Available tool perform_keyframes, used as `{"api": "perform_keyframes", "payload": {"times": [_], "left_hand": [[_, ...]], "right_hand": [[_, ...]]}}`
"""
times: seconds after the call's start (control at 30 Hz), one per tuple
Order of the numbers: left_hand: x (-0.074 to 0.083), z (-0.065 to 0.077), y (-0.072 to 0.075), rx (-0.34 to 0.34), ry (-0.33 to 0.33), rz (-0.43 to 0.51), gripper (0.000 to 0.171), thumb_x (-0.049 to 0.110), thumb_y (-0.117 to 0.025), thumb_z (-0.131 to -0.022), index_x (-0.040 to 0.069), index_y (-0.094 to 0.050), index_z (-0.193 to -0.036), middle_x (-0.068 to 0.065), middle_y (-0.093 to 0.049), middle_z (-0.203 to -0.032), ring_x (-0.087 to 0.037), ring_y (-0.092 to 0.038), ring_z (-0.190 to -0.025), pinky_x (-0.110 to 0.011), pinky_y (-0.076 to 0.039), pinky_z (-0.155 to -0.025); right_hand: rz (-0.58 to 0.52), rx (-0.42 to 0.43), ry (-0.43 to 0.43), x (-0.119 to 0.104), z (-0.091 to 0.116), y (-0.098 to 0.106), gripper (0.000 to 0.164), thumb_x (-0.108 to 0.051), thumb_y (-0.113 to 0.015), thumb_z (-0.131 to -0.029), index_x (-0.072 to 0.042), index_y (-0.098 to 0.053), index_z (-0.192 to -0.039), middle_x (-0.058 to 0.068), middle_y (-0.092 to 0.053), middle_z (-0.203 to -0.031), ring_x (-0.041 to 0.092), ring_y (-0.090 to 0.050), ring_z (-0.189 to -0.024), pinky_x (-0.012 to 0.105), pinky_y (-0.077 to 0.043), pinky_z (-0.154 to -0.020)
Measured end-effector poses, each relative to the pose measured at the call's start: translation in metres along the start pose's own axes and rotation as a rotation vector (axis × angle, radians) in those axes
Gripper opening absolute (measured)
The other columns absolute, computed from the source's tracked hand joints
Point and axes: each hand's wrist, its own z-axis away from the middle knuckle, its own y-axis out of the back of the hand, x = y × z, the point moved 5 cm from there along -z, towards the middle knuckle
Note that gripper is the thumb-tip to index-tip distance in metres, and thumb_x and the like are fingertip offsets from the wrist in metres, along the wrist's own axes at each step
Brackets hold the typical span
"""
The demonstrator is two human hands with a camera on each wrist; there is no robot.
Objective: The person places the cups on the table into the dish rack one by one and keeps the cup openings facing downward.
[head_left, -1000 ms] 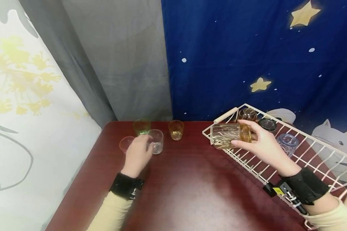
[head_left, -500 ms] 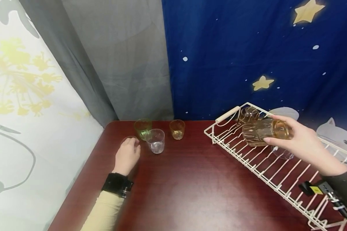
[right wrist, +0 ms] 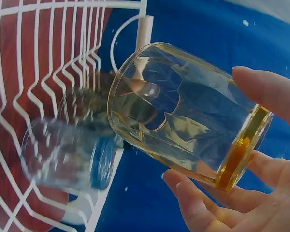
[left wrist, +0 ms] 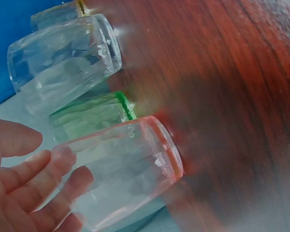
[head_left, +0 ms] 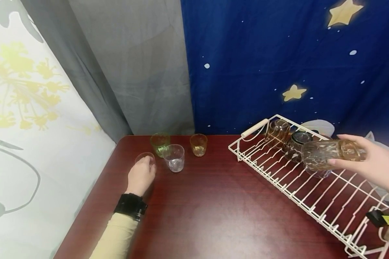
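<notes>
My right hand (head_left: 377, 163) holds an amber-based drinking glass (right wrist: 193, 121) on its side above the white wire rack (head_left: 290, 196). Thumb and fingers grip it round its thick base, and its mouth faces left in the head view. At the table's left, my left hand (head_left: 141, 174) is at a pink-tinted glass (left wrist: 125, 169). Its fingertips (left wrist: 82, 179) are by the upper rim, with the thumb apart from the glass; whether they touch is unclear. Close by stand a clear glass (head_left: 175, 158), a green glass (head_left: 160, 142) and a yellow glass (head_left: 199, 145).
Upside down in the rack sit a brown glass (head_left: 277, 135), a dark glass (head_left: 291, 149) and a blue-based glass (right wrist: 63, 154), partly behind the held one. The rack's wooden handle (head_left: 254, 128) rises at its far end. Curtains (head_left: 142, 72) hang behind the table (head_left: 197, 212).
The right hand has carried the amber glass rightward, farther along the rack. My left hand has moved left from beside the clear glass to the pink one, then stayed nearly still.
</notes>
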Motion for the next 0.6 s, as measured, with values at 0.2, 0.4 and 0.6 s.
{"api": "perform_keyframes", "payload": {"times": [0.2,0.4,0.6], "left_hand": [[-0.002,0.001,-0.007,0.068,-0.038,-0.05,0.015,0.014,-0.061,-0.081,0.004,-0.059,-0.092,-0.009,-0.061,-0.077,-0.035,-0.058,-0.064,-0.046,-0.045,-0.061],[-0.005,0.001,-0.013,0.101,-0.055,-0.071,0.014,0.014,-0.06,-0.081,0.004,-0.06,-0.09,-0.011,-0.061,-0.075,-0.036,-0.057,-0.066,-0.046,-0.043,-0.063],[-0.004,0.004,-0.016,0.141,-0.102,-0.115,0.009,0.009,-0.059,-0.08,0.002,-0.059,-0.085,-0.016,-0.062,-0.072,-0.036,-0.058,-0.067,-0.046,-0.042,-0.061]], "right_hand": [[-0.18,0.118,0.03,0.029,0.007,0.01,0.073,-0.009,-0.077,-0.068,-0.028,-0.045,-0.13,-0.005,-0.059,-0.101,-0.015,-0.043,-0.075,0.009,-0.035,-0.055],[-0.511,0.197,0.083,0.066,0.014,0.012,0.077,0.016,-0.069,-0.063,-0.036,-0.053,-0.117,-0.03,-0.05,-0.094,-0.016,-0.052,-0.073,0.004,-0.041,-0.056],[-0.415,0.201,0.037,0.13,0.007,0.008,0.085,0.009,-0.073,-0.065,-0.035,-0.043,-0.131,-0.043,-0.043,-0.086,-0.022,-0.047,-0.075,0.002,-0.038,-0.058]]}}
